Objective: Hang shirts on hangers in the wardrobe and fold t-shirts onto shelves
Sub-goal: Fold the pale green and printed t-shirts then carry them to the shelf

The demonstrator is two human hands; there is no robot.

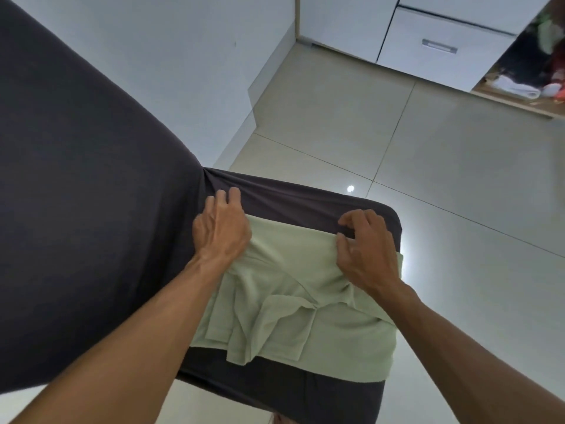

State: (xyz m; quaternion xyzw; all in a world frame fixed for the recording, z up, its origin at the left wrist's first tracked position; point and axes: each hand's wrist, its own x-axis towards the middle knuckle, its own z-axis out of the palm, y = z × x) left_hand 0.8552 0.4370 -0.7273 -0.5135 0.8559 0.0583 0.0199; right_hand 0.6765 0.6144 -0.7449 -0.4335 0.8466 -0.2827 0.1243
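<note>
Left hand point(221, 231) rests flat on the t-shirt point(305, 301) at 10 o'clock; right hand point(367, 246) pinches its 2 o'clock edge. Fold squarely, smoothing creases outward.

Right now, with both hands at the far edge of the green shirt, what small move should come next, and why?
Probably fold the far edge back toward the body. The left hand and right hand both sit on that edge of the green shirt, which lies only half folded, still bunched in the middle, on the dark cover.
</note>
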